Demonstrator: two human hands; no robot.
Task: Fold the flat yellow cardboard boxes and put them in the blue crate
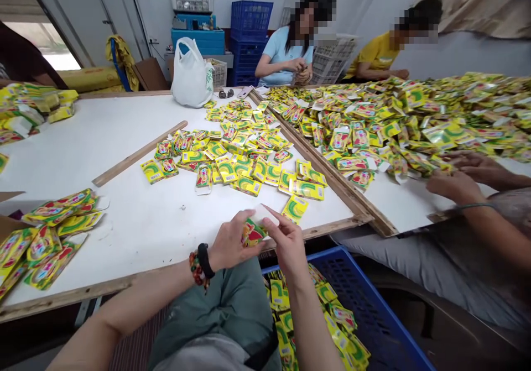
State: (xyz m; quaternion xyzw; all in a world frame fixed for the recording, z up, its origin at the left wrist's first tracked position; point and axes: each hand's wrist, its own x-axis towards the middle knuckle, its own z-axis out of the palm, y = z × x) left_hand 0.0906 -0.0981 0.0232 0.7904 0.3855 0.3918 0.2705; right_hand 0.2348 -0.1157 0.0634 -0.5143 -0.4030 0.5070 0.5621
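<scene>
Just above the table's front edge, my left hand [233,238] is closed around a small yellow and green printed carton [252,233], with red on its face. A white flap of the carton stands up at its top. My right hand [288,238] pinches that flap between thumb and fingers. Beyond my hands lies a spread of similar flat cartons [243,166], some with white flaps sticking out. One loose carton [295,209] rests close to my right hand. Below my right forearm, a blue plastic crate [373,304] holds many more cartons.
A wooden strip [141,152] lies on the white table [124,233]; a wooden divider [323,163] runs along the right. Past it is a large carton heap [415,122], with a co-worker's hands [460,180] beside it. More cartons [53,227] lie left. A white plastic bag [191,75] stands behind.
</scene>
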